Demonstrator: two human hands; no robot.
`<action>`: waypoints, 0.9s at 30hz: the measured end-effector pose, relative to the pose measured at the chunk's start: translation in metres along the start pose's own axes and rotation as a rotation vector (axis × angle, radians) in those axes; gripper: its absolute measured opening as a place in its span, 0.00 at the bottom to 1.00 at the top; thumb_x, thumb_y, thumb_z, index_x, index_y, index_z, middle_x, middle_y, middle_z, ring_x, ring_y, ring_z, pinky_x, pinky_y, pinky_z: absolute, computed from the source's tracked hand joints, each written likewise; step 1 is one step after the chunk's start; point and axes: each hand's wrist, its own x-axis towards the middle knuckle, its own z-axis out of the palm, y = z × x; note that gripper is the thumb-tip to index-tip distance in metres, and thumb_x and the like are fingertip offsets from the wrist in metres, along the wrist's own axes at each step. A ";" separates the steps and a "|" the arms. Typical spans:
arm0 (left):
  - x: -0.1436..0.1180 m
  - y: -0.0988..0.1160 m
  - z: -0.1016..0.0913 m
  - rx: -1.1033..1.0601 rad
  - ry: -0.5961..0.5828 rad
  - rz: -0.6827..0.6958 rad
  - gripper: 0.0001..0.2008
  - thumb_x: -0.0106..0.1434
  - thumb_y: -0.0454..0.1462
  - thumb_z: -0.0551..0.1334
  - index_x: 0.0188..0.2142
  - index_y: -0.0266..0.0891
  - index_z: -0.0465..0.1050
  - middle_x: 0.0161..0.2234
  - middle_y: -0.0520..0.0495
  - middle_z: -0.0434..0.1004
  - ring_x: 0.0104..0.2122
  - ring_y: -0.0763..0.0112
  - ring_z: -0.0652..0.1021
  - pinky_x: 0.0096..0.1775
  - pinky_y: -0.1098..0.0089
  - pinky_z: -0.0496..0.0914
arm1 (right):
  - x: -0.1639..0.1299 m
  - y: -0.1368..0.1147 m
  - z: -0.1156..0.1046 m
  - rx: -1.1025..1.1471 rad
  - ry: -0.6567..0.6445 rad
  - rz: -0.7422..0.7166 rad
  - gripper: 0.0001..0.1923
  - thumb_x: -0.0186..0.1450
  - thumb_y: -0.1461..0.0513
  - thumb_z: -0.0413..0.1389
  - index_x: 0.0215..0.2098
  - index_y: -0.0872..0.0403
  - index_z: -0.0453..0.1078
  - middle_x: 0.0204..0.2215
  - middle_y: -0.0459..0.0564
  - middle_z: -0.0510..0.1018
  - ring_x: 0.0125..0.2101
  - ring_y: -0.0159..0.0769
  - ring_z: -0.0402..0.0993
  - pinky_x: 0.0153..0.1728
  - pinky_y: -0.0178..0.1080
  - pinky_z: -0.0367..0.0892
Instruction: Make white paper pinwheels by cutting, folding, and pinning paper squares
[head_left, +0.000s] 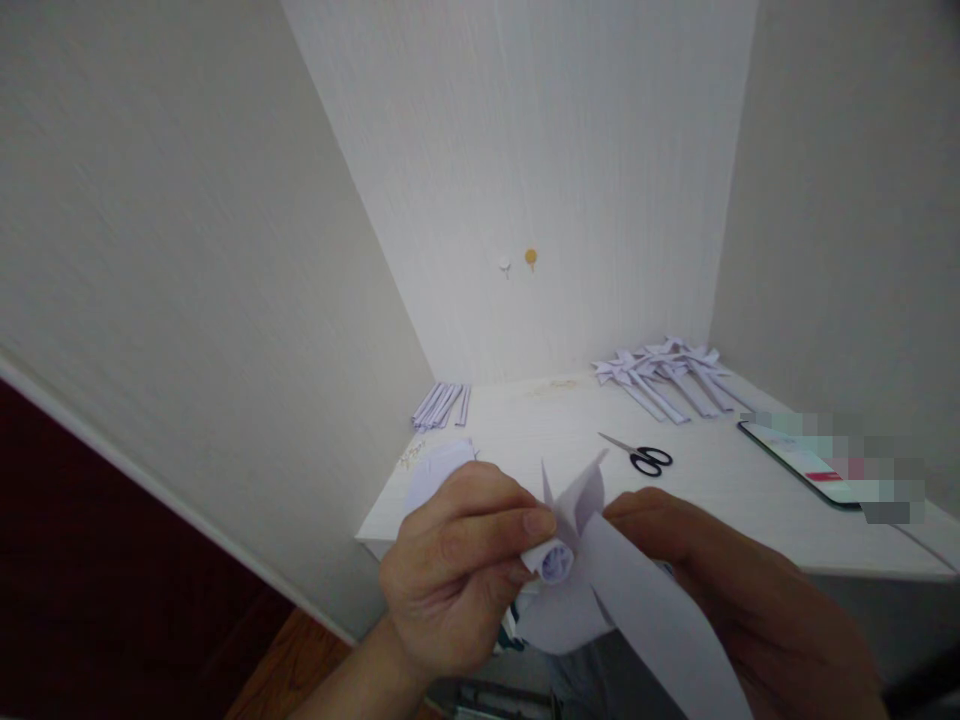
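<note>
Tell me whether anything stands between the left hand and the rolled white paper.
Nothing visible does: the left hand pinches the rolled white paper directly. The black-handled scissors lie apart, farther back on the white tabletop.

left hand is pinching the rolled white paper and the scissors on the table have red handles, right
Not quite: the head view shows the scissors on the table have black handles. The left hand is pinching the rolled white paper.
</note>
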 end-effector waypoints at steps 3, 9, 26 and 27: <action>0.000 0.000 0.001 -0.018 0.014 0.006 0.13 0.69 0.31 0.65 0.53 0.35 0.80 0.40 0.41 0.82 0.39 0.66 0.81 0.40 0.63 0.76 | -0.001 -0.005 0.002 0.049 -0.006 0.023 0.07 0.61 0.64 0.58 0.32 0.44 0.76 0.24 0.42 0.81 0.19 0.34 0.75 0.18 0.32 0.69; -0.002 0.001 0.000 -0.001 0.001 -0.024 0.13 0.70 0.33 0.65 0.53 0.38 0.80 0.40 0.41 0.82 0.39 0.64 0.81 0.40 0.62 0.77 | -0.002 -0.006 0.003 0.079 -0.018 0.048 0.07 0.61 0.64 0.58 0.32 0.45 0.76 0.23 0.42 0.81 0.18 0.33 0.73 0.18 0.32 0.69; -0.007 -0.006 -0.001 0.227 0.075 0.102 0.16 0.68 0.29 0.64 0.54 0.37 0.79 0.41 0.42 0.83 0.39 0.65 0.81 0.40 0.61 0.77 | -0.012 -0.002 0.009 -0.042 0.010 0.038 0.09 0.62 0.64 0.55 0.36 0.43 0.75 0.25 0.43 0.82 0.21 0.37 0.78 0.22 0.36 0.74; -0.006 -0.005 -0.001 0.224 0.069 0.109 0.16 0.68 0.28 0.64 0.54 0.35 0.79 0.41 0.41 0.83 0.39 0.65 0.81 0.40 0.61 0.76 | -0.014 -0.003 0.008 -0.055 0.002 0.065 0.08 0.63 0.64 0.55 0.36 0.44 0.74 0.25 0.43 0.82 0.22 0.38 0.79 0.23 0.36 0.75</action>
